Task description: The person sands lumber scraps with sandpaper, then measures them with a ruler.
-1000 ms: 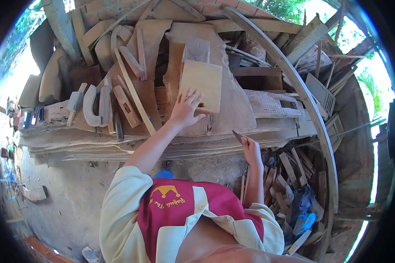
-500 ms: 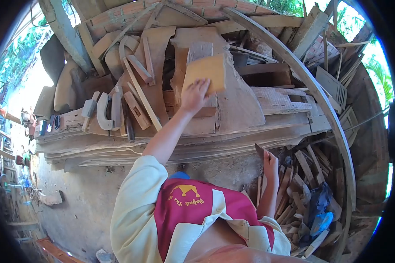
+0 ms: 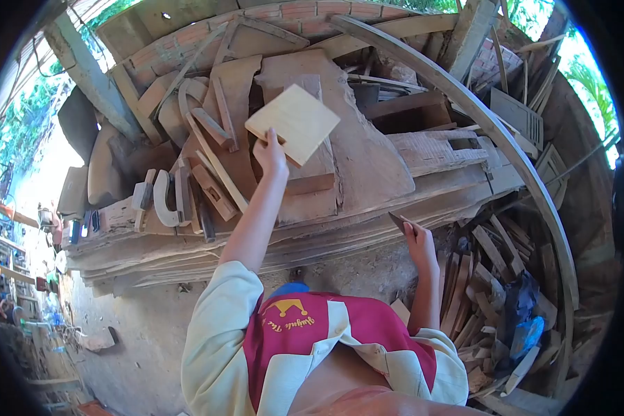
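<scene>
A pale square wooden board (image 3: pixel 298 125) is in my left hand (image 3: pixel 272 154), which grips it by its near left edge, thumb lying on the top face. The board is tilted, one corner toward me, over the large wooden slabs (image 3: pixel 367 152). Lower and to the right, my right hand (image 3: pixel 421 247) is closed round a thin, dark, flat piece (image 3: pixel 397 222) with a pointed corner showing. That hand is in front of the slab stack's near edge. Beneath the left forearm lie a wooden hand plane (image 3: pixel 213 193) and a long light strip of wood (image 3: pixel 218 168).
A C-shaped tool (image 3: pixel 165 201) lies at the stack's left end. A long curved beam (image 3: pixel 492 128) arches down the right side. Wood offcuts (image 3: pixel 496 249) and a blue plastic bag (image 3: pixel 528 336) heap at lower right. Concrete posts (image 3: pixel 93 83) stand behind.
My left hand has moved left and nearer, turning the board so its pale face and corner show. My right hand has shifted slightly left, still holding the dark piece. The head view has tilted a little.
</scene>
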A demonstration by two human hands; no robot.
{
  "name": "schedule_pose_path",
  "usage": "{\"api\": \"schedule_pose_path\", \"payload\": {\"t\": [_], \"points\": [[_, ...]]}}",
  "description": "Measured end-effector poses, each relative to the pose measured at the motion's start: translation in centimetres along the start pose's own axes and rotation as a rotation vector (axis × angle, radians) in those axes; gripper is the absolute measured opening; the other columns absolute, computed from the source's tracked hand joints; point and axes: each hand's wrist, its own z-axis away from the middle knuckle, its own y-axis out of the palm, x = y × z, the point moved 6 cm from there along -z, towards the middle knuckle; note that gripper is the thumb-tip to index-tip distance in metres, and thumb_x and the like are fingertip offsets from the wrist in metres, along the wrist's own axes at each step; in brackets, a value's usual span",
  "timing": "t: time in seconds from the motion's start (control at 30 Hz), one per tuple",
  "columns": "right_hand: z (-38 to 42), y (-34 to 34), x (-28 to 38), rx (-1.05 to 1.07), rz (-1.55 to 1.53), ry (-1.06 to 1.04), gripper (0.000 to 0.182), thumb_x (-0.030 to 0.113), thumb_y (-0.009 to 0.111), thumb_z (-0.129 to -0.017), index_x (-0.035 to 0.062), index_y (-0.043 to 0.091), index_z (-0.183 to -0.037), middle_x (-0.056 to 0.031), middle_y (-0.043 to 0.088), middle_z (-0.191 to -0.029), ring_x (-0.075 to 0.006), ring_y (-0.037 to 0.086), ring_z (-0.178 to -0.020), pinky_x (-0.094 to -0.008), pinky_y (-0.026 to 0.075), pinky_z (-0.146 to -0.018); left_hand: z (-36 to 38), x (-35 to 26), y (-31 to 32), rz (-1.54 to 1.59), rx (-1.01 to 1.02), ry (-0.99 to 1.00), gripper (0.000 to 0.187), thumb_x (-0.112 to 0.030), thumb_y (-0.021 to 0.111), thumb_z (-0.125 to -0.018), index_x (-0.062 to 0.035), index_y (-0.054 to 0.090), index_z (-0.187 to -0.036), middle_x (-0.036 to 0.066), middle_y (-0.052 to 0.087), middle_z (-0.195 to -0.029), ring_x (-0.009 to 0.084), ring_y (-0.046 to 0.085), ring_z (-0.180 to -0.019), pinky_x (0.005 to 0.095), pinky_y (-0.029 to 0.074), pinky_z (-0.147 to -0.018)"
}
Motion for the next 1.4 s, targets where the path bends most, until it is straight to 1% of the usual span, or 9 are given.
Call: {"api": "schedule_pose_path", "payload": {"t": [0.33, 0.43, 0.53, 0.77, 0.87, 0.97, 1.03, 1.13, 1.4], "points": [[1.2, 0.6, -2.3, -0.059, -0.041, -0.087, 0.033, 0.029, 0.044, -0.090, 0.0098, 0.055, -0.114, -0.0228, 0.060, -0.082, -0.0240, 0.060, -0.071, -0.0301, 0.044, -0.068, 4.9, 5.5, -3.5, 0.236, -0.241, -0.311, 0.034, -0.032, 0.040, -0.092, -0.0031, 0.043, -0.109, 0.007, 0.052, -0.099, 0.0158, 0.053, -0.084, 0.0311, 0.044, -0.074], [1.3, 0.4, -1.9, -0.049, -0.116, -0.037, 0.032, 0.027, 0.043, -0.090, 0.0102, 0.055, -0.114, -0.0226, 0.059, -0.079, -0.0158, 0.053, -0.064, -0.0285, 0.043, -0.066, 5.6, 5.8, -4.0, 0.151, -0.125, -0.384, 0.038, -0.038, 0.040, -0.091, -0.0085, 0.042, -0.114, 0.007, 0.052, -0.102, 0.0178, 0.055, -0.091, 0.0358, 0.047, -0.075], [0.7, 0.9, -1.0, 0.019, -0.213, 0.075, 0.039, 0.029, 0.039, -0.092, -0.0001, 0.054, -0.113, -0.0158, 0.061, -0.104, -0.0193, 0.056, -0.097, -0.0272, 0.039, -0.084, 6.1, 5.8, -4.8, -0.233, 0.268, -0.600, 0.044, -0.042, 0.040, -0.089, -0.0018, 0.040, -0.107, 0.011, 0.056, -0.094, 0.0197, 0.061, -0.076, 0.0313, 0.051, -0.056], [-3.0, 2.6, 6.5, -0.093, -0.333, -0.376, 0.033, 0.024, 0.044, -0.090, 0.0029, 0.055, -0.113, -0.0153, 0.062, -0.098, -0.0178, 0.059, -0.085, -0.0262, 0.042, -0.075, 8.0, 4.8, -6.1, -0.453, 0.502, -0.798, 0.042, -0.043, 0.041, -0.089, -0.0032, 0.048, -0.100, 0.009, 0.059, -0.077, 0.0188, 0.061, -0.064, 0.0289, 0.049, -0.052], [-3.7, 4.5, 10.4, -0.014, -0.219, -0.457, 0.033, 0.021, 0.047, -0.087, 0.0040, 0.053, -0.115, -0.0151, 0.058, -0.107, -0.0275, 0.058, -0.093, -0.0315, 0.043, -0.080, 8.4, 2.2, -5.2, -0.563, 0.633, -0.734, 0.039, -0.040, 0.043, -0.089, -0.0024, 0.053, -0.097, 0.009, 0.060, -0.078, 0.0166, 0.060, -0.063, 0.0265, 0.048, -0.055], [-4.5, 7.4, 12.0, -0.140, -0.084, -0.685, 0.035, 0.020, 0.050, -0.085, 0.0055, 0.052, -0.116, -0.0130, 0.054, -0.116, -0.0275, 0.053, -0.104, -0.0358, 0.042, -0.085, 6.1, 0.9, -3.9, -0.691, 0.707, -0.340, 0.037, -0.037, 0.045, -0.088, -0.0020, 0.056, -0.095, 0.010, 0.061, -0.082, 0.0175, 0.060, -0.065, 0.0283, 0.048, -0.059], [-4.5, 9.4, 12.4, -0.226, 0.014, -0.780, 0.036, 0.020, 0.052, -0.083, 0.0062, 0.051, -0.117, -0.0117, 0.051, -0.120, -0.0258, 0.050, -0.110, -0.0378, 0.040, -0.088, 3.9, -0.9, -2.7, -1.040, 0.595, 0.260, 0.032, -0.033, 0.049, -0.087, -0.0024, 0.058, -0.092, 0.014, 0.059, -0.092, 0.0224, 0.060, -0.081, 0.0351, 0.047, -0.071], [-4.6, 12.8, 12.2, -0.205, 0.182, -0.766, 0.036, 0.021, 0.054, -0.082, 0.0075, 0.052, -0.115, -0.0089, 0.050, -0.122, -0.0216, 0.047, -0.114, -0.0376, 0.039, -0.089, 2.4, 0.1, -1.1, -1.219, 0.521, 0.430, 0.036, -0.034, 0.050, -0.084, -0.0044, 0.054, -0.104, 0.021, 0.049, -0.114, 0.0310, 0.045, -0.111, 0.0428, 0.040, -0.087], [-7.1, 15.6, 12.5, -0.088, 0.231, -0.694, 0.032, 0.028, 0.053, -0.083, 0.0147, 0.057, -0.112, -0.0011, 0.052, -0.121, -0.0168, 0.043, -0.117, -0.0482, 0.025, -0.098, -0.1, 4.2, 2.9, -1.584, 0.575, 0.480, 0.054, -0.042, 0.043, -0.085, -0.0112, 0.037, -0.129, 0.020, 0.026, -0.136, 0.0360, 0.028, -0.124, 0.0473, 0.035, -0.094]]}}
